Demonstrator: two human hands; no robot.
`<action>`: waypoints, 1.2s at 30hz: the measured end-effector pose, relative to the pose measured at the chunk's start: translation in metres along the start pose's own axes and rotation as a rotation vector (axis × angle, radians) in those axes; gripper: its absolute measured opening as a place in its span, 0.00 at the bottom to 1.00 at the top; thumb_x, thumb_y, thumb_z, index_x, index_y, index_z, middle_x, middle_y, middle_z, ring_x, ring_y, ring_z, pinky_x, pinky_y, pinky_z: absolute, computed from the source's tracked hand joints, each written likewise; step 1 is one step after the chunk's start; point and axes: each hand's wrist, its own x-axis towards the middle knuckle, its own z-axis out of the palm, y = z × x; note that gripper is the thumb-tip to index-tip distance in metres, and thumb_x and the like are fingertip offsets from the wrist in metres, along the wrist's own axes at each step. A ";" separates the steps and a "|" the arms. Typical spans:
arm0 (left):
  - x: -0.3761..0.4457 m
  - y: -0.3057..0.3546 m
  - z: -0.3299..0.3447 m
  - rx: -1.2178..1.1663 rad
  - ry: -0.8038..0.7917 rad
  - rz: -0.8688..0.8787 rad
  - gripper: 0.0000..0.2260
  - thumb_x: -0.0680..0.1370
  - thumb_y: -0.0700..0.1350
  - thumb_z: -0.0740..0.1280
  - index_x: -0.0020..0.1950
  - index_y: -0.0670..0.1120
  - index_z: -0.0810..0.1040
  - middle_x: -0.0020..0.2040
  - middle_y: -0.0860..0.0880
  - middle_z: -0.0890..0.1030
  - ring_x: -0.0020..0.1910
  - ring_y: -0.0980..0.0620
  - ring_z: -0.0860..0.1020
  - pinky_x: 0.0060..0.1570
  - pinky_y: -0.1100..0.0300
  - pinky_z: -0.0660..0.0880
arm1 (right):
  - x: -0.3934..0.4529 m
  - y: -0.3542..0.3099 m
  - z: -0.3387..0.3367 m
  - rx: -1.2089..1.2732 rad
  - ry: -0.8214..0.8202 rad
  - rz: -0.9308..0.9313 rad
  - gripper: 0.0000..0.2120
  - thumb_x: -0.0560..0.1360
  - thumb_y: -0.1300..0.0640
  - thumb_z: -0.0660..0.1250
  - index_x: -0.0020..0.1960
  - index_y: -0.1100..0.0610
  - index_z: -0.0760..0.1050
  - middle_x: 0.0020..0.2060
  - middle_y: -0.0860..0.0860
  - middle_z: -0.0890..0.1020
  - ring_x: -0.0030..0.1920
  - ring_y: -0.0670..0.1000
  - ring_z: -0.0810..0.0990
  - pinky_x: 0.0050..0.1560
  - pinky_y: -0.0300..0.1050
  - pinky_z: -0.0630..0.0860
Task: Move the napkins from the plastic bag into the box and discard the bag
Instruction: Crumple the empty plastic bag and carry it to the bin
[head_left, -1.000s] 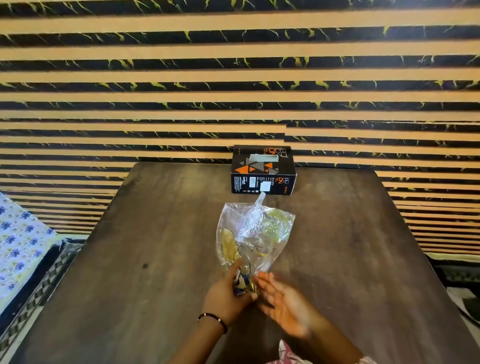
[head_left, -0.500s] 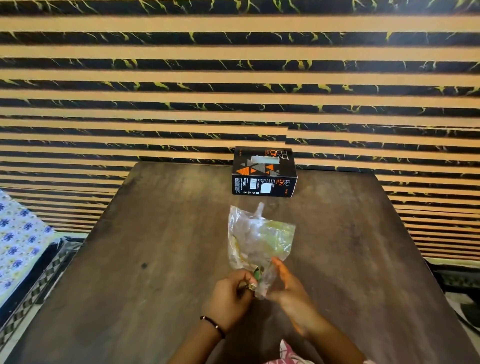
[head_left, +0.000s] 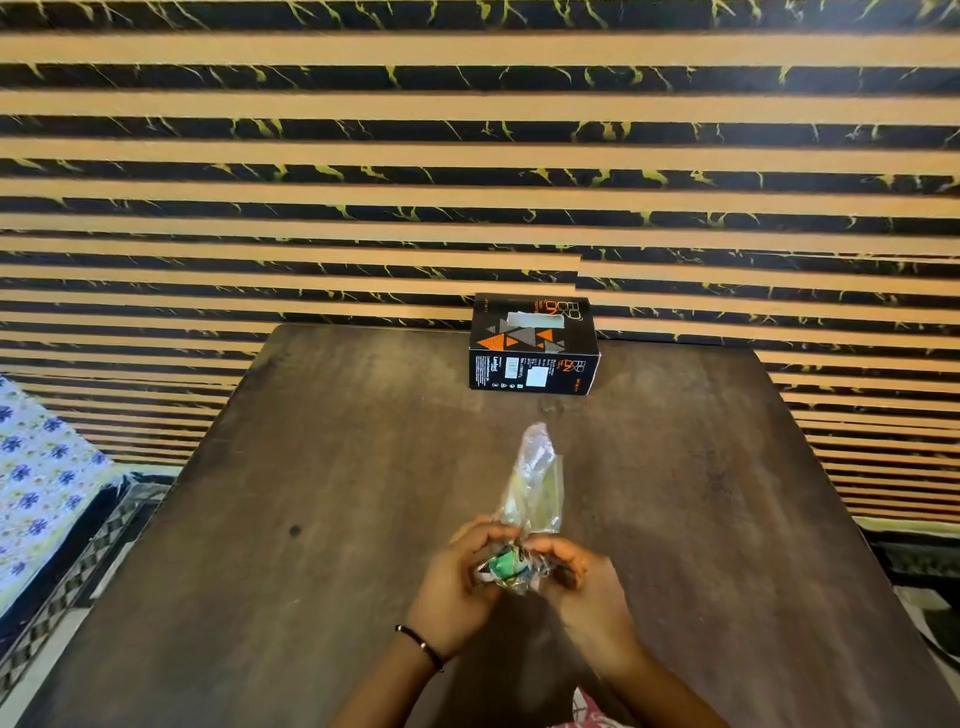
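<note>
The clear plastic bag (head_left: 535, 478) is squeezed into a narrow, crumpled strip that stands up from my two hands above the near middle of the table. My left hand (head_left: 457, 582) and my right hand (head_left: 582, 582) both grip its bunched lower end, where a green printed patch shows between the fingers. No napkins can be seen through the bag. The black napkin box (head_left: 535, 345) with orange and grey triangles stands at the far edge of the table, well beyond my hands; a pale slot shows on its top.
The dark wooden table (head_left: 311, 519) runs up to a wall of tan and black stripes (head_left: 467, 156). A blue-flowered cloth (head_left: 36, 488) lies to the left, below table height. A thin black bracelet circles my left wrist.
The bag was spread wide and puffed a second ago. Both hands have since gathered it, and it now stands as a thin crumpled strip, with the hands closed together on its lower end.
</note>
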 end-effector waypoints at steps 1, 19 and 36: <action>0.001 0.001 0.000 -0.020 0.020 -0.006 0.20 0.66 0.34 0.68 0.49 0.57 0.79 0.52 0.57 0.80 0.56 0.64 0.76 0.58 0.68 0.72 | -0.001 -0.002 0.001 0.007 0.014 -0.031 0.25 0.67 0.73 0.66 0.43 0.41 0.79 0.45 0.42 0.84 0.50 0.40 0.81 0.57 0.41 0.78; -0.003 0.012 0.003 -0.114 -0.143 -0.046 0.38 0.70 0.35 0.71 0.72 0.59 0.57 0.68 0.60 0.62 0.66 0.67 0.66 0.64 0.73 0.64 | 0.003 -0.006 -0.026 0.318 -0.187 0.060 0.15 0.64 0.73 0.71 0.48 0.59 0.82 0.45 0.57 0.86 0.48 0.58 0.84 0.55 0.57 0.78; -0.008 0.021 0.002 -0.169 -0.244 -0.048 0.28 0.62 0.52 0.74 0.59 0.52 0.71 0.55 0.51 0.79 0.49 0.60 0.80 0.47 0.71 0.73 | -0.036 0.004 -0.024 0.433 0.049 0.072 0.16 0.65 0.70 0.73 0.52 0.59 0.80 0.47 0.59 0.85 0.49 0.60 0.83 0.50 0.51 0.80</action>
